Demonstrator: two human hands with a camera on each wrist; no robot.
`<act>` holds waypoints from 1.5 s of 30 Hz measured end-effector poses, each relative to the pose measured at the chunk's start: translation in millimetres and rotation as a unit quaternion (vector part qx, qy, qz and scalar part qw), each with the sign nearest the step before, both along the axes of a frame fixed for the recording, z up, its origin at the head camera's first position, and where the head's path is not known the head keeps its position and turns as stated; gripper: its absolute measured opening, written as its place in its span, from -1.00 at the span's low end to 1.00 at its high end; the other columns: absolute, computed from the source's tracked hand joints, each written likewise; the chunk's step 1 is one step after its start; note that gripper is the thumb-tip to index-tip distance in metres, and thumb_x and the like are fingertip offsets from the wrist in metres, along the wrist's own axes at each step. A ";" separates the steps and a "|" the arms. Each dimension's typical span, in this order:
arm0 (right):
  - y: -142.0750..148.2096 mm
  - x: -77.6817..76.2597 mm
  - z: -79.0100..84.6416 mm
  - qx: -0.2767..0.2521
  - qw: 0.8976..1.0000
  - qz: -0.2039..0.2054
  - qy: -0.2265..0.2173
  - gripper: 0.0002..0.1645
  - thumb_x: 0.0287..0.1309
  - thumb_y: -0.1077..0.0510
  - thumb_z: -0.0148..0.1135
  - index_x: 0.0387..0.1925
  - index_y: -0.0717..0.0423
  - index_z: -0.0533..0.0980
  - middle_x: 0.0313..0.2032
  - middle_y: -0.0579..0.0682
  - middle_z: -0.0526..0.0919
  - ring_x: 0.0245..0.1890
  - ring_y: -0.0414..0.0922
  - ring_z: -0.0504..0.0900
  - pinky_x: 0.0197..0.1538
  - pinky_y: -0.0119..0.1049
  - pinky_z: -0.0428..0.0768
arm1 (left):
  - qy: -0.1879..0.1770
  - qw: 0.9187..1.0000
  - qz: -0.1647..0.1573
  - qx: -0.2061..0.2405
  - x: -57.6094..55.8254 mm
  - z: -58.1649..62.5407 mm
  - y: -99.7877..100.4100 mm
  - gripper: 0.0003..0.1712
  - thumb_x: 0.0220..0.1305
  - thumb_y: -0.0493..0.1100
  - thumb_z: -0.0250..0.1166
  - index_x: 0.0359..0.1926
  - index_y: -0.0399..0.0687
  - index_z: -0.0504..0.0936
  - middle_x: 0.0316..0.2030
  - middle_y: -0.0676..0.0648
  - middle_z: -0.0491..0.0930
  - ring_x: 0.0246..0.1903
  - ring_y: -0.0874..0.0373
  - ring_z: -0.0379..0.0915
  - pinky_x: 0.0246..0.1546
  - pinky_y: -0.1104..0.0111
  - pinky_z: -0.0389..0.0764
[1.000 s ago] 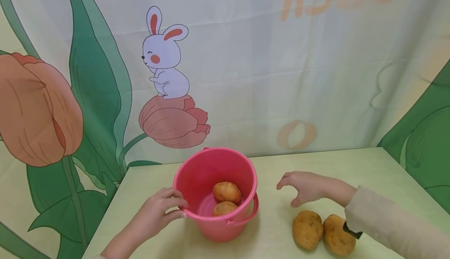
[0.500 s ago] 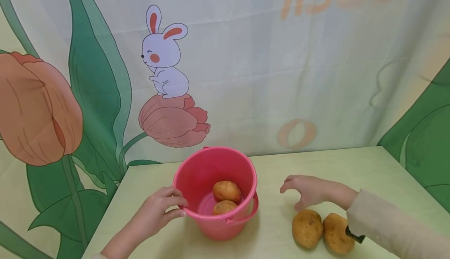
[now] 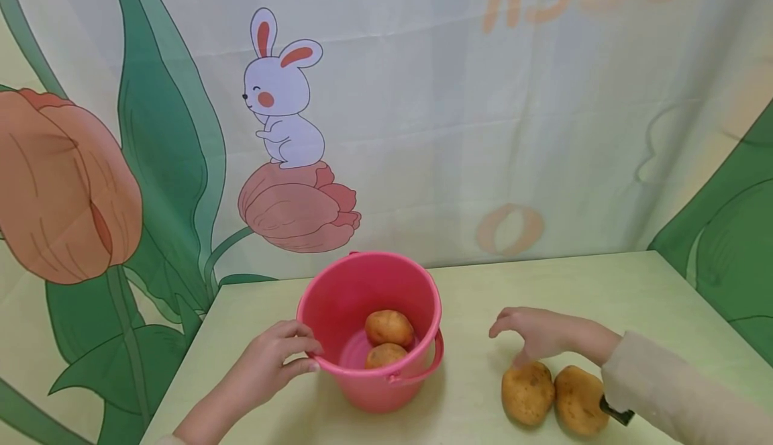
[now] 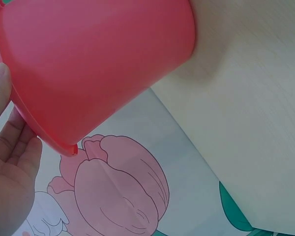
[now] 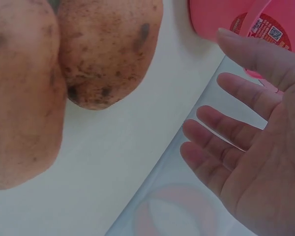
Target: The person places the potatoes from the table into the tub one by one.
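Observation:
A pink bucket (image 3: 386, 391) stands on the table, with two potatoes (image 3: 389, 329) inside it. My left hand (image 3: 274, 361) pinches the bucket's rim on its left side; in the left wrist view the thumb and fingers (image 4: 27, 157) lie on either side of that rim. To the right of the bucket, two more potatoes lie side by side, a left one (image 3: 527, 394) and a right one (image 3: 581, 401). Over the left one hovers my right hand (image 3: 543, 332), its fingers loosely bent and holding nothing. The right wrist view shows its palm (image 5: 265, 182) facing the potatoes, apart from them.
The bucket's handle (image 3: 436, 364) hangs down on its right side. A printed cloth (image 3: 423, 129) with tulips and a rabbit rises behind the table's back edge. Pale tabletop (image 3: 471, 311) lies between the bucket and the loose potatoes.
My right hand has moved slightly right and down, closer to the left loose potato. The left hand, bucket and potatoes have kept their places.

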State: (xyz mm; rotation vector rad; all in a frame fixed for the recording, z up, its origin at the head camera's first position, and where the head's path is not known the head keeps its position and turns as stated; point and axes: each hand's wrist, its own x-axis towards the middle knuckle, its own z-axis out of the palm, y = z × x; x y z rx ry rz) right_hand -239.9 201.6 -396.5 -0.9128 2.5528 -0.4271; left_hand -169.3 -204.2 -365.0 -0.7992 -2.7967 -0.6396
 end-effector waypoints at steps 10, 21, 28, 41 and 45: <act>10.0 1.9 -8.8 -0.018 1.000 0.017 0.005 -0.44 -0.32 0.16 0.39 -0.12 0.09 0.49 -0.14 -0.06 0.48 -0.13 -0.06 0.48 -0.07 -0.14 0.47 | 0.003 1.000 -0.001 0.001 0.2 0.8 0.5 -0.81 -0.16 -0.11 0.38 -0.38 0.13 0.66 -0.34 0.20 0.47 -0.25 0.27 0.35 -0.35 0.48 0.57; 18.5 5.3 -17.1 -0.027 0.998 -0.023 -0.061 -0.38 -0.37 0.21 0.41 -0.09 0.12 0.46 -0.07 0.00 0.43 -0.02 0.09 0.42 0.01 0.01 0.41 | 0.004 1.000 0.004 -0.003 -0.4 -0.1 0.1 -0.80 -0.17 -0.11 0.39 -0.39 0.14 0.66 -0.35 0.22 0.46 -0.25 0.29 0.34 -0.35 0.55 0.54; 22.6 7.0 -23.2 -0.031 0.996 -0.038 -0.073 -0.37 -0.38 0.23 0.41 -0.09 0.14 0.46 -0.07 0.00 0.41 -0.01 0.10 0.41 0.02 0.03 0.39 | -0.005 1.000 0.009 -0.002 -0.1 0.4 1.0 -0.79 -0.18 -0.11 0.39 -0.39 0.17 0.66 -0.35 0.24 0.45 -0.25 0.30 0.34 -0.35 0.57 0.53; 29.6 8.9 -29.2 -0.040 0.994 -0.034 -0.100 -0.38 -0.34 0.25 0.38 -0.07 0.12 0.43 -0.11 0.00 0.42 -0.15 -0.06 0.40 -0.11 -0.18 0.43 | 0.008 1.000 -0.002 -0.002 0.9 0.9 0.1 -0.80 -0.15 -0.10 0.37 -0.38 0.20 0.65 -0.34 0.21 0.46 -0.24 0.28 0.35 -0.35 0.55 0.54; 30.2 10.4 -28.8 -0.051 0.990 -0.048 -0.120 -0.38 -0.33 0.26 0.38 -0.07 0.11 0.43 -0.09 0.02 0.41 -0.14 0.00 0.40 -0.11 -0.11 0.42 | 0.006 1.000 0.002 -0.005 0.5 0.9 0.4 -0.79 -0.16 -0.10 0.38 -0.38 0.20 0.65 -0.34 0.22 0.46 -0.24 0.29 0.35 -0.35 0.55 0.54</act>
